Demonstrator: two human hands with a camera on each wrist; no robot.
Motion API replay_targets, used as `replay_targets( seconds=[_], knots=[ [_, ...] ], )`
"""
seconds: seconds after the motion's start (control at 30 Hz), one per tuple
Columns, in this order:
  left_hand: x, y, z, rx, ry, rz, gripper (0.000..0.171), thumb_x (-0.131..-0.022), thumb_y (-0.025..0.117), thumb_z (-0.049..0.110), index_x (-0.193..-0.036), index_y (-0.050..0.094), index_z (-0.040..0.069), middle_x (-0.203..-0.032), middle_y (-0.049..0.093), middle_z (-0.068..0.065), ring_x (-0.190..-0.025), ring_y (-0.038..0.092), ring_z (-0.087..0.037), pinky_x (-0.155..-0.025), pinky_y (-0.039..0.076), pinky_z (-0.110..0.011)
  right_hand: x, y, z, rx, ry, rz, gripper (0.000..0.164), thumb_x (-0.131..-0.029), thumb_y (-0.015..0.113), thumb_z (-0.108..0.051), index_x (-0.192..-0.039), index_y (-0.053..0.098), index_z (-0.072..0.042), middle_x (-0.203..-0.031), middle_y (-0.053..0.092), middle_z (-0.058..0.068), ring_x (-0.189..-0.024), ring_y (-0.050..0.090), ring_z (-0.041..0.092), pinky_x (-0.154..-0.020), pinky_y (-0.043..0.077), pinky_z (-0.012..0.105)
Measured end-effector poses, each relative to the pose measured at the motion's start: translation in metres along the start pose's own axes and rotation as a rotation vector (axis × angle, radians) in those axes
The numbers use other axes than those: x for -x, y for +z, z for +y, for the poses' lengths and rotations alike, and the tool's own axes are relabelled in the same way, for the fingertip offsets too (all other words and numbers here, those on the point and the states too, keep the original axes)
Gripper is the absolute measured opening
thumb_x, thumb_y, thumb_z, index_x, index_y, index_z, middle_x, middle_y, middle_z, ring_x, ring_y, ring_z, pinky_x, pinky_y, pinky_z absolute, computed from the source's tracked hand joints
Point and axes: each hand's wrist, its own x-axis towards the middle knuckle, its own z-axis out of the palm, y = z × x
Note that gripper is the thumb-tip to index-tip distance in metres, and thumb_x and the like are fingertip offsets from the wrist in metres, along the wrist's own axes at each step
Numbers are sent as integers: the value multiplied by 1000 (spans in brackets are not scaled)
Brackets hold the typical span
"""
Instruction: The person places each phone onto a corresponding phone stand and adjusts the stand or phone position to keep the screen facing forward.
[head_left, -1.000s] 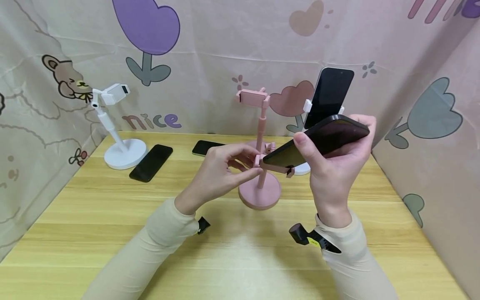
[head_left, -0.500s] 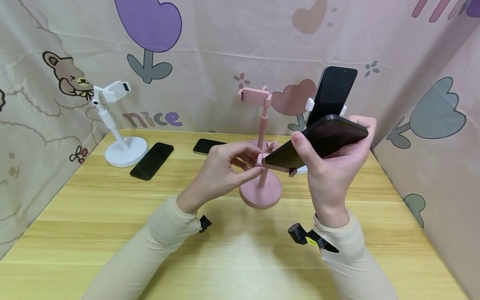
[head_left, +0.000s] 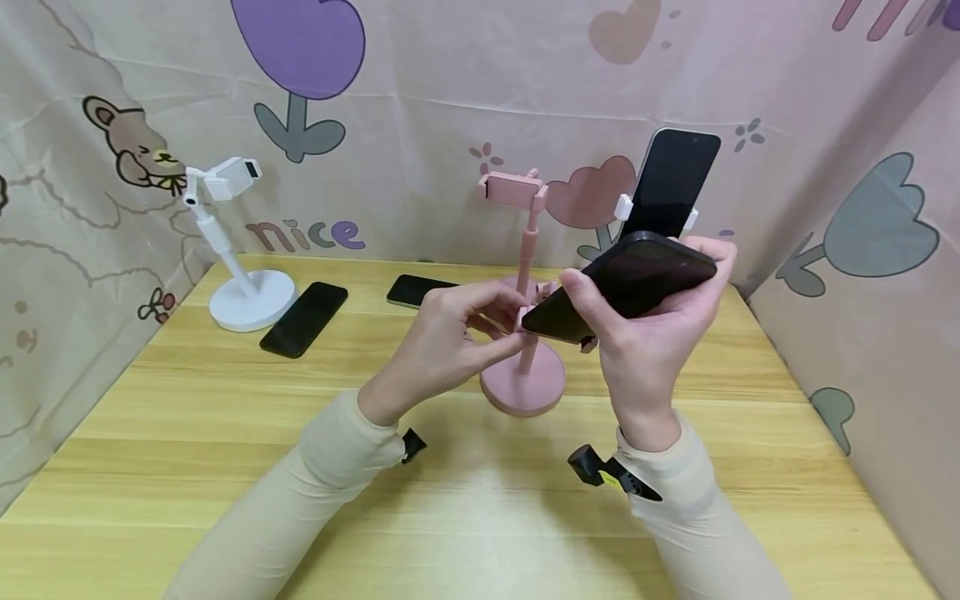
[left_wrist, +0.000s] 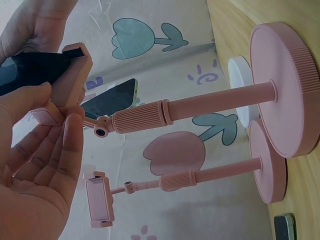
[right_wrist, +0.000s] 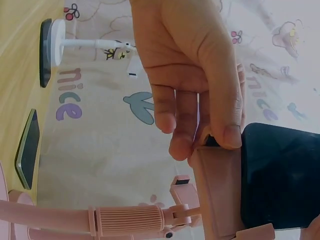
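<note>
My right hand (head_left: 660, 350) holds a black smartphone (head_left: 637, 279), thumb along one long edge, tilted above the front pink phone stand (head_left: 522, 387). The phone's lower end lies right at the stand's pink clamp (left_wrist: 75, 82), between its two end jaws in the left wrist view. My left hand (head_left: 450, 333) pinches one end of that clamp between thumb and fingers. In the right wrist view the left thumb reaches the phone's edge (right_wrist: 244, 175), and the clamp's flat face (right_wrist: 217, 187) shows beside the phone.
Behind stands a second pink phone stand (head_left: 513, 192). A white stand (head_left: 251, 300) is at left beside a black phone (head_left: 303, 321). Another phone (head_left: 420, 290) lies at the back. At right an upright phone (head_left: 671, 179) sits in a white clamp. A patterned cloth (head_left: 420, 167) hangs behind.
My right hand has brought the black phone left and slightly down, so its lower end covers more of the pink clamp. My left hand keeps its pinch almost in place.
</note>
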Motion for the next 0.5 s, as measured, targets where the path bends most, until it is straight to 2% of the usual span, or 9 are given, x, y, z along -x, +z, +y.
replay_targets(
  seconds=[0.1, 0.23, 0.4, 0.5],
  knots=[
    [0, 0, 0, 0, -3, -1, 22, -90, 86, 7, -110, 78, 8, -99, 80, -3, -85, 77, -9, -75, 65, -25, 2, 0, 3, 24, 3, -8, 80, -64, 107, -25, -109, 43, -5, -83, 63, 7, -77, 65, 25, -73, 53, 30],
    [0, 0, -1, 7, 0, -4, 21, -90, 84, 4, -110, 77, 7, -101, 80, -3, -85, 77, -10, -76, 65, -24, 5, 2, 8, 47, -17, 7, 80, -66, 105, -28, -109, 41, -6, -84, 61, 5, -75, 64, 23, -74, 52, 30],
    [0, -1, -2, 11, 12, -3, 21, -90, 85, 5, -110, 77, 7, -101, 81, -3, -85, 77, -9, -76, 65, -24, 4, 3, 10, 73, -77, 89, 81, -63, 104, -31, -107, 41, -5, -85, 57, 4, -74, 61, 23, -74, 50, 28],
    [-1, 0, -2, 25, 29, -9, 21, -90, 86, 6, -109, 78, 6, -97, 80, -2, -84, 77, -8, -76, 65, -24, 1, 3, 9, 67, -95, 131, 81, -62, 102, -27, -106, 39, -4, -84, 54, 4, -77, 60, 24, -76, 48, 28]
  ],
)
